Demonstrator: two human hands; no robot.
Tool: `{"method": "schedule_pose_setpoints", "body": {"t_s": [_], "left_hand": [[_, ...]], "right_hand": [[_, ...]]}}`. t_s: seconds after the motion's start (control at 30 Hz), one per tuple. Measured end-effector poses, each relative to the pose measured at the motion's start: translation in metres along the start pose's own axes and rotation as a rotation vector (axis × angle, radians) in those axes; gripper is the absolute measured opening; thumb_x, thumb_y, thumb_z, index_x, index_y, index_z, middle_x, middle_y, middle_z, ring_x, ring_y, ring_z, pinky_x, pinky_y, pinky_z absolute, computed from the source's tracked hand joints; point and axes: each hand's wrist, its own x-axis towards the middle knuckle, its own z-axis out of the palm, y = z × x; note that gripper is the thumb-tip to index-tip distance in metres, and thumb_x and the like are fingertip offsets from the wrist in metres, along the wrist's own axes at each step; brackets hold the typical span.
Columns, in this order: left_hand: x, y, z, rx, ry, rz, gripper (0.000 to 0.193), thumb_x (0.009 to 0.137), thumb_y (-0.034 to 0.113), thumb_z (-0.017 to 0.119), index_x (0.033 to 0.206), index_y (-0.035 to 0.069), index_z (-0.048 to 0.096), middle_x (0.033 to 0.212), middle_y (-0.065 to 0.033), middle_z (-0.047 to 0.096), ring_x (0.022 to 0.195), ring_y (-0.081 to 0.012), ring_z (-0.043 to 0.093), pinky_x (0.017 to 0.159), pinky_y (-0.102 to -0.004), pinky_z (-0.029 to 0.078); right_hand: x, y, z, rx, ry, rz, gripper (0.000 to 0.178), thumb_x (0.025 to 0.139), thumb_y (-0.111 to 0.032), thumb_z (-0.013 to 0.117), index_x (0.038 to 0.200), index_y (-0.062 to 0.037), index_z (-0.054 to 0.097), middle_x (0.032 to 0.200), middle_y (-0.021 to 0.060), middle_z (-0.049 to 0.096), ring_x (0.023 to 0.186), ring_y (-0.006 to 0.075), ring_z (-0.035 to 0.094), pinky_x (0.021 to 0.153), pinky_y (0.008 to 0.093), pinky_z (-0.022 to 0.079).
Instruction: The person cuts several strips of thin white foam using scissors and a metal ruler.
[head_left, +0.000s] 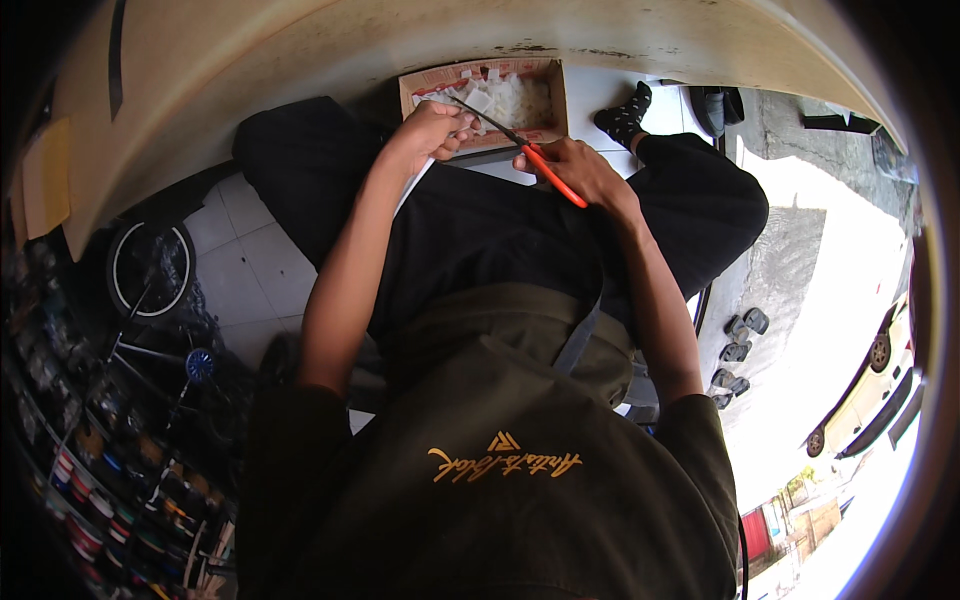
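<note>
My right hand (583, 172) is closed around the orange-red handles of a pair of scissors (552, 172). Their dark blades point up and to the left, with the tips close to the fingers of my left hand (437, 132). That left hand pinches a thin white strip (414, 186), which hangs down below the wrist towards my lap; its material is unclear. Just beyond the blades, a small white piece (478, 101) shows near my left fingertips. I cannot tell whether it joins the strip. Beneath both hands lies an open cardboard box (556, 75) with many small white pieces inside.
My legs in black trousers (700, 190) are folded on either side of the box. A curved beige surface (330, 50) rises beyond it. To the left are a wheel (150, 268) and shelves of coloured items (90, 510). Sandals (735, 350) lie on the right.
</note>
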Motion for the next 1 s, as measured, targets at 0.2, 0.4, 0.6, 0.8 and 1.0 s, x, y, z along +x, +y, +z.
{"method": "schedule_pose_setpoints", "body": {"t_s": [0.2, 0.4, 0.6, 0.8, 1.0], "left_hand": [[0.018, -0.009, -0.008, 0.05, -0.007, -0.092, 0.02, 0.097, 0.017, 0.056, 0.093, -0.001, 0.062, 0.067, 0.0035, 0.048, 0.045, -0.0005, 0.028, 0.038, -0.018, 0.019], [0.007, -0.01, 0.0, 0.157, -0.094, -0.082, 0.021, 0.097, 0.019, 0.056, 0.091, 0.0, 0.063, 0.066, 0.0036, 0.048, 0.045, -0.0002, 0.028, 0.038, -0.0184, 0.018], [-0.026, -0.001, 0.029, 0.343, -0.219, -0.038, 0.024, 0.096, 0.023, 0.058, 0.088, 0.002, 0.064, 0.064, 0.0026, 0.049, 0.044, 0.0003, 0.029, 0.038, -0.0188, 0.018], [-0.032, 0.0, 0.028, 0.367, -0.272, -0.007, 0.024, 0.095, 0.026, 0.06, 0.091, 0.002, 0.064, 0.064, 0.0014, 0.051, 0.046, 0.0, 0.033, 0.039, -0.0184, 0.021], [-0.043, 0.004, 0.03, 0.323, -0.268, 0.015, 0.025, 0.096, 0.024, 0.059, 0.094, 0.0, 0.063, 0.065, -0.0003, 0.052, 0.046, -0.0007, 0.034, 0.04, -0.0177, 0.023]], "right_hand": [[0.005, 0.006, 0.001, -0.151, 0.098, -0.072, 0.076, 0.076, -0.074, 0.059, 0.068, 0.0015, 0.063, 0.063, 0.0188, 0.061, 0.066, 0.0343, 0.063, 0.065, 0.0448, 0.048], [0.019, 0.023, -0.002, -0.031, -0.018, 0.065, 0.072, 0.078, -0.071, 0.06, 0.081, -0.0003, 0.07, 0.064, 0.0142, 0.063, 0.067, 0.0271, 0.064, 0.066, 0.0394, 0.049], [0.021, 0.01, 0.015, 0.401, 0.068, -0.19, 0.056, 0.082, -0.054, 0.067, 0.092, 0.0001, 0.073, 0.063, 0.0085, 0.058, 0.065, 0.0158, 0.055, 0.064, 0.0328, 0.044], [0.028, 0.003, 0.023, 0.429, 0.059, -0.196, 0.044, 0.082, -0.038, 0.071, 0.095, 0.0039, 0.071, 0.064, 0.006, 0.056, 0.062, 0.0117, 0.049, 0.059, 0.032, 0.041], [0.022, -0.005, 0.028, 0.49, 0.09, -0.289, 0.037, 0.085, -0.03, 0.068, 0.097, 0.0042, 0.068, 0.065, 0.0063, 0.059, 0.061, 0.0108, 0.052, 0.058, 0.0317, 0.043]]}}
